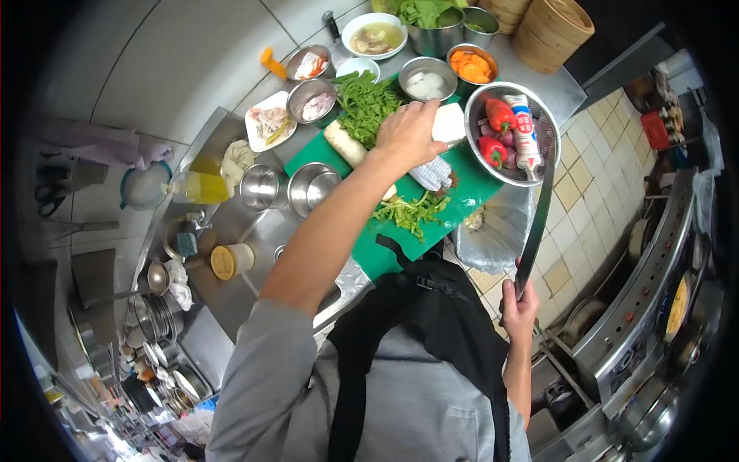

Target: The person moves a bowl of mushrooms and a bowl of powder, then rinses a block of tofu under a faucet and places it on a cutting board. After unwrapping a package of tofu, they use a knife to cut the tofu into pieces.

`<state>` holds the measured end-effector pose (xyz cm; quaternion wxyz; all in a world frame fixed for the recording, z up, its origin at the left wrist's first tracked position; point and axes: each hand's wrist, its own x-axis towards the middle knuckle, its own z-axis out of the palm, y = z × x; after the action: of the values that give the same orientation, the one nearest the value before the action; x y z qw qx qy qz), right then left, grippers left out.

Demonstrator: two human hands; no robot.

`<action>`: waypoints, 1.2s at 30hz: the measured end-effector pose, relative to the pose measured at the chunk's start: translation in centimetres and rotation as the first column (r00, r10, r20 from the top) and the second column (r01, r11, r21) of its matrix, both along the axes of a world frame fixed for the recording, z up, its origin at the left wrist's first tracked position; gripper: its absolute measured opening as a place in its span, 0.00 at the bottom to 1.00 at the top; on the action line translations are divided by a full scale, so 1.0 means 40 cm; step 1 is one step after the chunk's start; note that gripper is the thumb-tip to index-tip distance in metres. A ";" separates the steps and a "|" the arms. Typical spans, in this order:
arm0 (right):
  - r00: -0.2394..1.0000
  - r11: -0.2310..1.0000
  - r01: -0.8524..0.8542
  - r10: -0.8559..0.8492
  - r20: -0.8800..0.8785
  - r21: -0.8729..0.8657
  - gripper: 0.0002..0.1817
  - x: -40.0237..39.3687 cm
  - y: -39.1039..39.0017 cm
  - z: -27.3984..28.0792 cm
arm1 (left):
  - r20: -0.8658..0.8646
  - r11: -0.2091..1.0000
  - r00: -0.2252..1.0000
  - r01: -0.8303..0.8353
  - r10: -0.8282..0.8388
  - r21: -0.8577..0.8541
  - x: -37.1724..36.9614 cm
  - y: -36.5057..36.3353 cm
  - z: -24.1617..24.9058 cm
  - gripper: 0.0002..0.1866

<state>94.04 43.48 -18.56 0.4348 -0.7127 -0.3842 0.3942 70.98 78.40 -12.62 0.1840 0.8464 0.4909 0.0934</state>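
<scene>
My left hand (pixel 410 132) reaches over the green cutting board (pixel 473 185), its thumb and fingers at the near side of a white block (pixel 449 123). Part of the block is behind the hand. Down at my right side, my right hand (pixel 520 308) is closed round the handle of a long knife (pixel 537 223), blade pointing up and away. Leafy greens (pixel 368 108) and a white radish (pixel 344 145) lie left of my left hand. Nearer to me are a striped cloth-like bundle (pixel 433 174) and loose trimmed leaves (pixel 413 213).
A steel colander (pixel 479 96) holds red peppers (pixel 500 115) and a printed white tube package (pixel 523 135). Bowls of sliced carrot (pixel 472 67) and white pieces (pixel 425 83) stand behind the board. A plastic-lined bin (pixel 493 239) is below its right edge; a stove (pixel 635 285) is at right.
</scene>
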 end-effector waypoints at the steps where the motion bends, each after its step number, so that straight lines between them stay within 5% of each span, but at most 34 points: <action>1: 1.000 1.000 0.014 -0.014 -0.001 0.005 0.28 0.001 -0.012 0.005 | -0.001 1.000 1.000 0.014 -0.014 0.005 0.019 0.017 -0.010 0.44; 3: 0.994 0.995 0.098 -0.099 -0.039 -0.012 0.27 -0.003 -0.029 0.024 | -0.178 0.998 0.983 0.030 -0.039 -0.050 0.060 0.042 -0.017 0.52; 14: 0.957 0.973 0.222 -0.230 -0.175 -0.063 0.28 0.000 -0.061 -0.037 | -0.308 0.983 0.951 -0.042 -0.015 -0.179 0.147 0.059 -0.029 0.65; 28: 0.862 0.990 0.024 0.049 -0.505 0.137 0.25 0.025 0.390 -0.064 | -0.236 0.992 0.966 0.080 -0.102 -0.102 0.129 0.071 -0.059 0.51; 36: 0.739 0.955 0.256 -0.095 -0.666 0.148 0.24 0.052 0.433 -0.046 | -0.146 0.987 0.983 0.086 -0.106 -0.138 0.092 0.071 -0.059 0.46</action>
<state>96.11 60.79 -20.39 0.6559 -0.5085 -0.1821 0.5274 74.67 81.25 -14.98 0.2054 0.8599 0.4671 -0.0135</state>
